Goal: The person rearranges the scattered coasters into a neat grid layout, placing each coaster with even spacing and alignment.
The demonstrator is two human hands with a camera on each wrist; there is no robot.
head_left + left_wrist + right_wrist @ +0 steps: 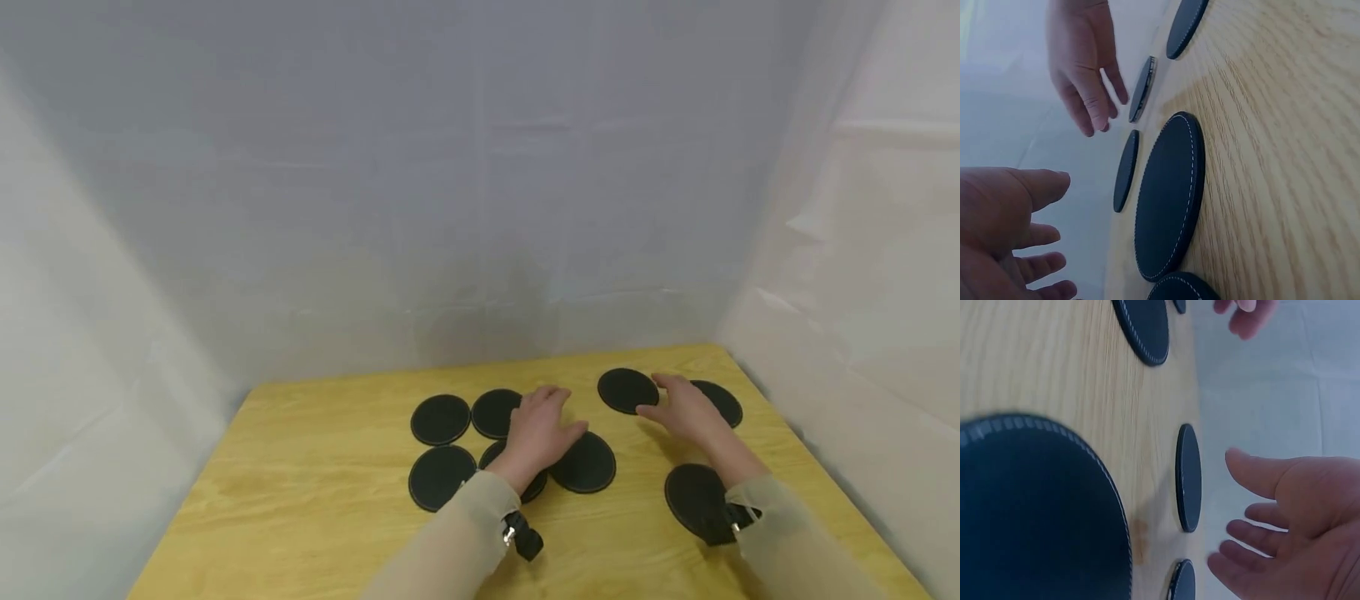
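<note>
Both hands, left hand [542,431] and right hand [684,410], are hovering open-fingered over black coasters [627,390]; lowering flat before pinching an edge seems wisest.

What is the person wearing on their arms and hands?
Both arms wear long, loose beige sleeves. Each wrist carries a black strap, the left one with a small metal buckle, the right one much the same. The left hand and right hand are bare, with no gloves or rings showing.

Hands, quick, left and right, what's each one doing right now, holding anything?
Left hand: open, fingers relaxed, holding nothing, above the black coasters.
Right hand: open, holding nothing.
</note>
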